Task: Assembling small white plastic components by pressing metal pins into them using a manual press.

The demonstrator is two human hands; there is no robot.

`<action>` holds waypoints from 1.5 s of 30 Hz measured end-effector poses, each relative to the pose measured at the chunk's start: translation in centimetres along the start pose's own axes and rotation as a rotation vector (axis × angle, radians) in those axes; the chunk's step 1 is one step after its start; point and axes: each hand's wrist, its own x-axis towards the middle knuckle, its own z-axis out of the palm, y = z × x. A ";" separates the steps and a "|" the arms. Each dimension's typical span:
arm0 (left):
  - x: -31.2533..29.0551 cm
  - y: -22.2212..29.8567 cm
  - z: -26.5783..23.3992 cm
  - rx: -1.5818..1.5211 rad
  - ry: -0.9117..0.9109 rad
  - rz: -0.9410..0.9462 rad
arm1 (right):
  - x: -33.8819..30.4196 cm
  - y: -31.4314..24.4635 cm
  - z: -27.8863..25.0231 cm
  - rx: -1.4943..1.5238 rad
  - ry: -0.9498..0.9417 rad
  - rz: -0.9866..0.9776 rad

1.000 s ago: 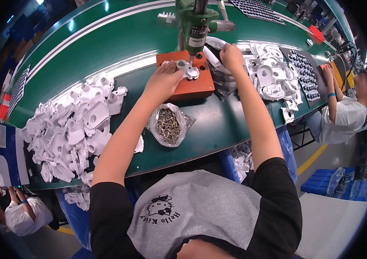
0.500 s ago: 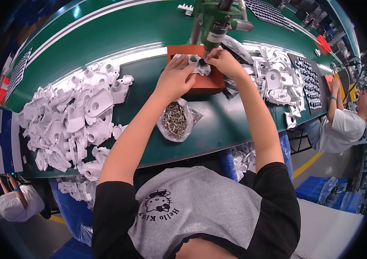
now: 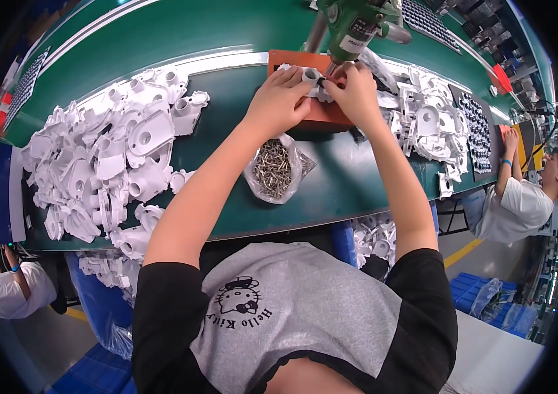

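Observation:
A white plastic part (image 3: 313, 73) with an upright round tube lies on the orange block (image 3: 331, 117) under the green press. My left hand (image 3: 281, 98) is closed on its left side, fingers along the far edge and thumb toward the near edge. On the part's right side, my right hand (image 3: 356, 93) is pinched, fingertips down beside the tube and just below the press's lower end. A small dark spot shows by these fingertips; whether it is a held piece or a hole, I cannot tell. Nearer me sits a clear plastic bag (image 3: 250, 172) of small metal pins or screws (image 3: 272, 169).
The green press (image 3: 357, 33) stands over the block. Piles of white plastic parts lie left (image 3: 151, 138) and right (image 3: 428, 118). Beyond the right pile is a dark tray (image 3: 477, 134) of small pieces. Blue bins (image 3: 344, 244) stand below the table edge. Co-workers sit at both sides.
The whole view has shifted slightly. My right fingertips have moved in closer to the tube and cover more of the part's right side. The left hand keeps its hold.

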 end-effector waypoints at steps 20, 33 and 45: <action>-0.2 -0.7 0.3 -0.051 0.127 0.014 | -8.4 -8.7 1.8 0.023 -0.268 -0.644; -0.4 -0.4 -0.2 -0.091 0.060 -0.048 | -3.3 -5.5 -3.2 0.506 -0.438 -0.069; -0.1 0.0 -0.3 -0.069 0.068 -0.033 | 2.9 1.1 -2.3 0.389 -0.447 0.226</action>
